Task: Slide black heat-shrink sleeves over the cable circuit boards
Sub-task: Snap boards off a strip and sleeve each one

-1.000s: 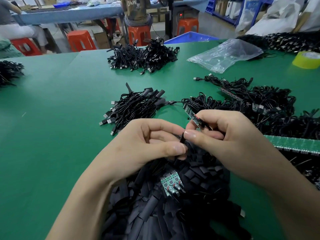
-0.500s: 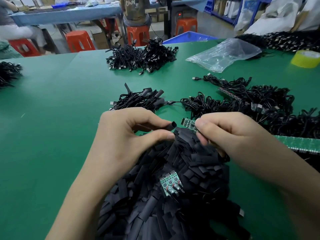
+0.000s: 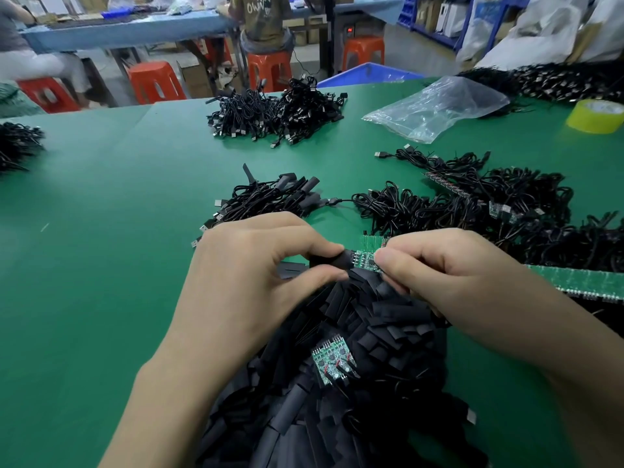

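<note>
One sleeve in left fingers; board in right fingers; ends touching

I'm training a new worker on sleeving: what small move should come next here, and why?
Probably push the sleeve in the left hand rightward along the circuit board that the right hand pinches. The sleeve's mouth sits only at the board's left end, and most of the green board shows bare.
</note>
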